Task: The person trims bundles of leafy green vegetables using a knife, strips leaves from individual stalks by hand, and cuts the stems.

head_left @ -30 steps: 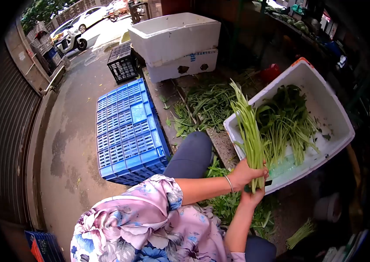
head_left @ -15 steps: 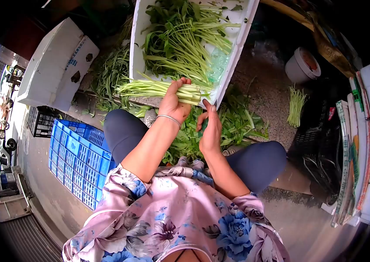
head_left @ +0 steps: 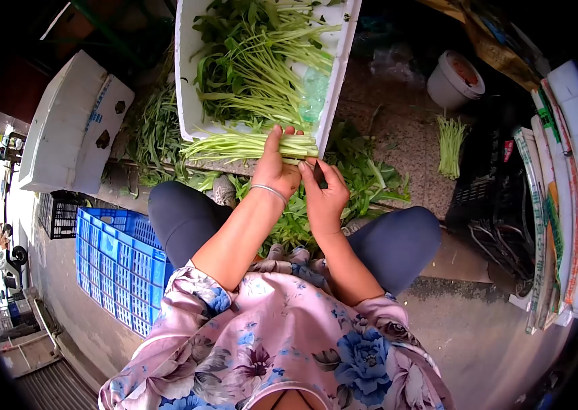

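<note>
My left hand (head_left: 277, 164), a bracelet at its wrist, is wrapped around a bunch of water spinach stems (head_left: 234, 146). The stems lie sideways, with their cut ends pointing right. My right hand (head_left: 326, 201) is closed at those ends, thumb and fingertips touching or nearly touching them. Between its fingers shows a dark pointed blade, apparently a small knife (head_left: 320, 175); its handle is hidden. Just beyond the hands is a white foam box (head_left: 340, 75) holding more water spinach (head_left: 255, 68), laid with stems to the right.
Loose leaves (head_left: 364, 178) cover the ground under my hands and between my knees. A blue plastic crate (head_left: 121, 263) stands at left, near a white foam box (head_left: 63, 130). To the right are a small stem bundle (head_left: 450, 147), a white bucket (head_left: 454, 82) and a black crate (head_left: 470, 184).
My right hand has turned and closed in on the stem ends, and the dark blade now shows between its fingers. My left hand keeps its hold. The view has shifted slightly.
</note>
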Demonstrator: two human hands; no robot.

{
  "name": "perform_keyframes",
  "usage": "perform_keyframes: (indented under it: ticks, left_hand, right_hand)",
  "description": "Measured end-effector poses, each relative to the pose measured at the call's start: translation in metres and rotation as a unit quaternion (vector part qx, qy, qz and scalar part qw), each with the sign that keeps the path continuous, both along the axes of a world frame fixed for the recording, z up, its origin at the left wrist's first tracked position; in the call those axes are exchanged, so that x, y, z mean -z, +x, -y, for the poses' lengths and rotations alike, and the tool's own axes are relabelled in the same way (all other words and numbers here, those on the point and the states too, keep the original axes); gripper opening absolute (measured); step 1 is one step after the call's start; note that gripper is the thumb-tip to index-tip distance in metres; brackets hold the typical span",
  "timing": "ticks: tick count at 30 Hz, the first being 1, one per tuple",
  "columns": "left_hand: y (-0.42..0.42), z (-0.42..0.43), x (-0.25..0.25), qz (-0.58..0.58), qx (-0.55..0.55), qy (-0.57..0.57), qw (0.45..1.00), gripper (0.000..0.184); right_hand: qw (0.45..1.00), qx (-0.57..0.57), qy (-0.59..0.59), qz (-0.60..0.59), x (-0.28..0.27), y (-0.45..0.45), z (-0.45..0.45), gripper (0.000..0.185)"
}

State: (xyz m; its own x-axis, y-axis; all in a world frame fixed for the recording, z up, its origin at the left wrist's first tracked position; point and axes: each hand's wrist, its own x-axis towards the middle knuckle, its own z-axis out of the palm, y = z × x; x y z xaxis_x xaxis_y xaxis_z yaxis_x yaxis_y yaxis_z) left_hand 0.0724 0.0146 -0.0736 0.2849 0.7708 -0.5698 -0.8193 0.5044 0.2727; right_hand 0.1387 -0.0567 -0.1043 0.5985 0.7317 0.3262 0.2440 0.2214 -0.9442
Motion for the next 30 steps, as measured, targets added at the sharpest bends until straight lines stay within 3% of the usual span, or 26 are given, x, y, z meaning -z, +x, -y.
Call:
perform_keyframes:
  ticks: [5,7,11,13,14,16,18,20,21,25,30]
  left_hand:
    - [0.005,0.002,0.003,-0.011,-0.031,0.027,0.999,0.018]
    - [0.004,0.002,0.006,-0.021,-0.027,0.041,0.999,0.017]
    - [0.0,0.001,0.009,-0.021,-0.014,0.064,0.998,0.015]
    - [0.0,0.0,0.009,-0.02,-0.019,0.061,0.998,0.014]
    - [0.0,0.0,0.008,-0.02,-0.023,0.058,0.998,0.013]
    - [0.003,-0.001,0.01,-0.001,-0.034,0.047,0.998,0.012]
    - [0.004,-0.002,0.012,0.016,-0.041,0.035,0.998,0.012]
    - [0.005,-0.005,0.013,0.051,-0.067,0.005,0.996,0.015]
    - [0.004,-0.006,0.012,0.063,-0.064,0.003,0.996,0.015]
    - [0.004,-0.005,0.009,0.063,-0.061,-0.004,0.996,0.011]
    - [0.01,0.002,0.005,0.084,-0.037,-0.011,0.996,0.012]
  right_hand:
    - [0.998,0.042,-0.033,0.021,-0.002,-0.003,-0.008,0.017]
    - [0.986,0.003,-0.089,-0.141,0.0,-0.003,-0.01,0.015]
    - [0.978,-0.066,-0.073,-0.183,-0.001,0.005,-0.013,0.012]
    - [0.952,-0.094,-0.006,-0.29,0.003,0.006,-0.012,0.012]
    - [0.953,-0.097,-0.007,-0.289,0.004,0.006,-0.012,0.012]
    - [0.906,-0.092,0.003,-0.414,0.003,0.006,-0.009,0.014]
    - [0.914,-0.094,-0.02,-0.394,0.007,0.005,-0.003,0.018]
    - [0.915,-0.092,0.032,-0.391,0.005,0.002,0.003,0.027]
    - [0.918,-0.133,0.007,-0.374,0.004,0.003,0.01,0.043]
    - [0.897,-0.261,0.028,-0.355,0.005,-0.007,0.022,0.061]
    - [0.88,-0.312,0.039,-0.357,0.004,0.005,0.014,0.06]
